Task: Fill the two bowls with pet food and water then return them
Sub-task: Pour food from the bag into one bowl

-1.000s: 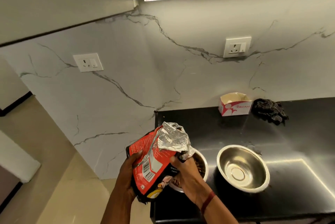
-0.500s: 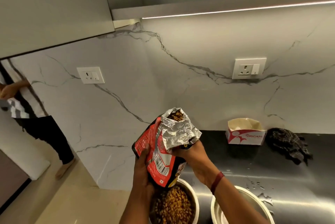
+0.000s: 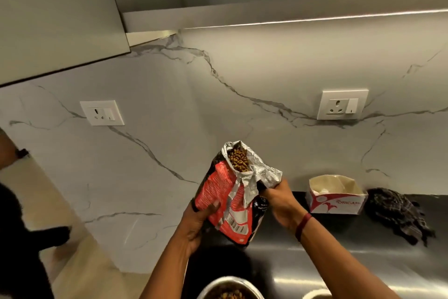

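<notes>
Two hands: both grip one red pet-food bag [image 3: 230, 204], held upright above the dark counter [image 3: 339, 257].
Left hand [image 3: 198, 223]: wrapped around the bag's lower left side at about 8 o'clock of the bag, thumb across the red front, fingers clenched on the pack.
Right hand [image 3: 281, 201]: at about 3 o'clock of the bag, fingers pinching the crumpled silver foil flap of the torn mouth.
Bag axis: long axis runs near vertical, leaning slightly, mouth at 12 o'clock and open, brown kibble [image 3: 238, 160] visible inside.
Food bowl [image 3: 230, 289]: steel, at 6 o'clock of the bag at the frame's bottom edge, already holding kibble; it stands on the counter, well below the bag.
Second bowl [image 3: 315, 295]: only a sliver of rim shows at 5 o'clock; its contents cannot be told.
Key relation: the right hand is the nearer one to the open mouth, so folding the flap shut likely falls to it while the left steadies the base.
Stage, as judged: food appears poured; water and returning the bowls remain.
Backdrop: a small paper box [image 3: 335, 195] and a dark cloth [image 3: 397, 214] lie at 3 o'clock, by the marble wall [image 3: 169, 104].
</notes>
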